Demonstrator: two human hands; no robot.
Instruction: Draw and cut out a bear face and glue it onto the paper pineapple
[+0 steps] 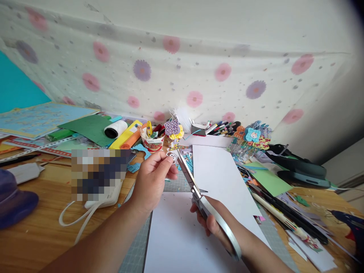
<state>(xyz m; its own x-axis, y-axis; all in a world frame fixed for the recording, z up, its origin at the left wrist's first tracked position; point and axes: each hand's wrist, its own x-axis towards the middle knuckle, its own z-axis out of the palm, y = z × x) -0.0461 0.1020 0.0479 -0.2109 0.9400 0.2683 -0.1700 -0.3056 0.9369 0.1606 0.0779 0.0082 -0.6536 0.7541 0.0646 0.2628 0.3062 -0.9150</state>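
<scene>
Disc of thin white paper [171,156], small and round, is pinched between thumb and forefinger of the left hand [153,176], at eleven o'clock from the large white paper sheet [173,235]. I judge it very light, flexible and easy to crease, so it is best held gently, at its rim. The silver metal scissors [204,206], grasped by their handles in the right hand [214,223], seem heavier and stiff, their smooth metal perhaps slippery. The disc bears a black panda-like drawing. The blades point to eleven o'clock, their tip just beside the disc's two o'clock; whether it touches, I cannot tell.
</scene>
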